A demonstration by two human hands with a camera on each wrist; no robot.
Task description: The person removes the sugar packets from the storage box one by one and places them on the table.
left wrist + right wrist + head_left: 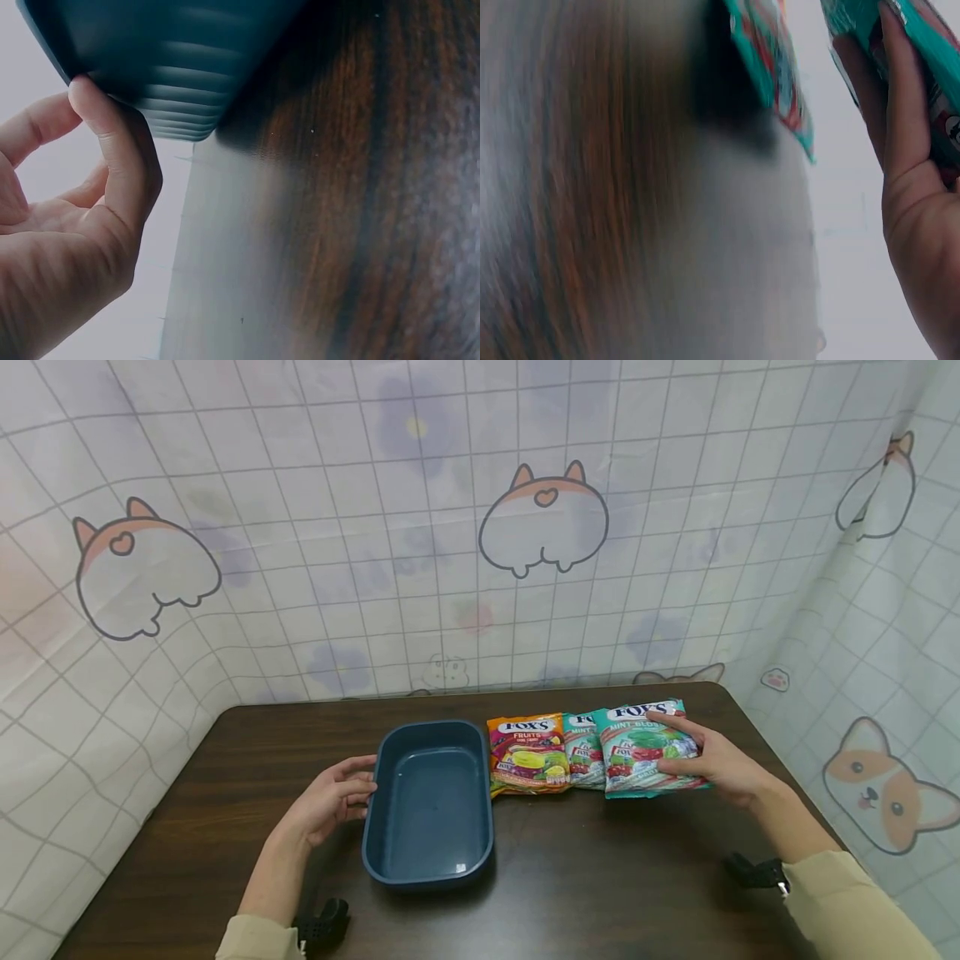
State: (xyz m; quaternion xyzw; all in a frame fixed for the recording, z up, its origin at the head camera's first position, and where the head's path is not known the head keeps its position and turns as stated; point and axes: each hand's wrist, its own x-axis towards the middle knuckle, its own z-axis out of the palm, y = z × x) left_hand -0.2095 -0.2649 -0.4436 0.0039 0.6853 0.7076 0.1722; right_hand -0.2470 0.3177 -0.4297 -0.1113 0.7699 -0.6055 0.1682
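Note:
My right hand point(723, 768) grips a teal FOX'S mint candy bag point(637, 743), thumb and fingers at its right side. The right wrist view shows those fingers point(907, 97) against the teal wrapper, partly cut off by the frame. Just left of it, partly covered by the held bag, is another teal mint candy bag point(582, 752). An orange FOX'S fruits candy bag point(528, 756) stands beside that one. My left hand point(333, 802) touches the left wall of a dark blue plastic tub point(427, 872), its fingertips right at the rim. Ribs mark the tub's outer wall point(191, 82).
Everything stands on a dark wood-grain table point(600, 877). A light fabric backdrop point(420, 568) with a grid and cartoon corgis hangs behind the table and at both sides. Each wrist carries a black camera strap near a beige sleeve point(855, 902).

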